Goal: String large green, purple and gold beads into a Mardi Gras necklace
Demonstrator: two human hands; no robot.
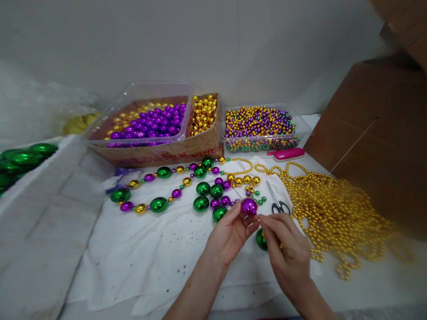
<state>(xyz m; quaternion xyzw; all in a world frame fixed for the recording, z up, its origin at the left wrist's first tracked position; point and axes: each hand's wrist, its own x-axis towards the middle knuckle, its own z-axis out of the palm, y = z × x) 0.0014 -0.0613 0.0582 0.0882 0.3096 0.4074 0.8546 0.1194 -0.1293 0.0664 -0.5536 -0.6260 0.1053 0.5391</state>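
Note:
Between the fingertips of my left hand (230,231) is a shiny purple bead (249,206), with a thin needle-like tip sticking out at its upper left. My right hand (289,249) pinches at the bead's lower right; what its fingertips hold is too small to make out. A large green bead (262,240) shows partly behind the right fingers. Loose green beads (203,203), purple beads (225,201) and gold beads (247,179) lie just beyond my hands. A partly strung necklace (159,205) of green, gold and purple beads loops to the left on white cloth.
Scissors (279,206) lie right of the loose beads, near a pink case (288,154). Gold bead strands (333,209) are heaped at right beside a cardboard box (370,133). Behind stand a clear tub (136,142) of purple beads and a bin (262,144) of small mixed beads.

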